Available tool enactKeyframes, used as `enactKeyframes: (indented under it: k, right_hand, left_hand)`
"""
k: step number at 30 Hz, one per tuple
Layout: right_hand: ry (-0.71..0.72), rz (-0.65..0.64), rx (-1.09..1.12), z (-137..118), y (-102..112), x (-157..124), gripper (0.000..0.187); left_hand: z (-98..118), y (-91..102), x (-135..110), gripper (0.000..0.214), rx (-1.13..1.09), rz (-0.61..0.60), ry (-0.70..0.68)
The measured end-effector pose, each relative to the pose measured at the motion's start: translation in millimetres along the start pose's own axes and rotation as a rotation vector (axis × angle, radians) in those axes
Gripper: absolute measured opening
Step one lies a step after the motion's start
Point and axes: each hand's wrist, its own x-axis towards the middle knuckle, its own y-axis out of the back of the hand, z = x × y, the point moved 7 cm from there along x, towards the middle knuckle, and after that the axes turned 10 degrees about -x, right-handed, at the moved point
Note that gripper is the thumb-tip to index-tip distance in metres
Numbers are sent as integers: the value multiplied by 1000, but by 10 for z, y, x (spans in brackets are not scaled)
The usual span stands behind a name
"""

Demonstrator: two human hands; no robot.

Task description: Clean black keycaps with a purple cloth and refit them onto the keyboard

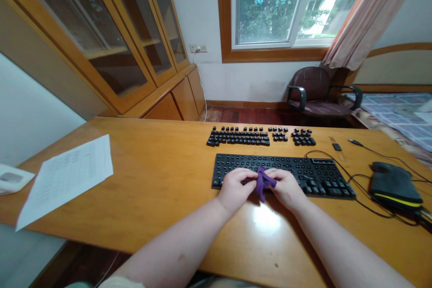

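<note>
Both hands meet over the front edge of a black keyboard [322,173], gripping a small purple cloth [260,184]. My left hand [238,184] pinches the cloth from the left side. From the right, my right hand [285,186] has its fingers closed on it too. Many key caps are off the keyboard, though several remain at its lower right. The loose black keycaps [239,137] lie in rows on the desk behind it. Part of the keyboard's middle is hidden by the hands and cloth.
On the wooden desk [151,180], printed sheets [70,175] and a white device [13,179] lie at the left. To the right are a dark grey pouch with a yellow stripe [394,184], a USB cable [367,147] and a small tool [336,146]. A chair [312,90] stands beyond.
</note>
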Motion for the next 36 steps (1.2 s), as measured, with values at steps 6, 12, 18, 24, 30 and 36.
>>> enactKeyframes:
  k: [6,12,18,24,30,36]
  right_hand:
    - [-104,-53,69,56,-56,-27,16]
    - [-152,-49,8,54,-35,-33,24]
    - [-144,-31,32,58,-13,-32,22]
    - [-224,-105,175,77,-90,-73,21]
    - [-238,-80,203,82,-86,-76,21]
    - [-297,-146,141,15,-95,-76,24]
  left_hand:
    - [-8,45,12,19,8,49,-12]
    - [10,1,10,18,38,4,-65]
    - [71,-34,-29,16,146,-31,-188]
    - [159,-53,-66,15,228,-75,-328]
    - [115,-38,-56,15,245,-70,-243]
    - [137,-59,-50,14,263,-114,-265]
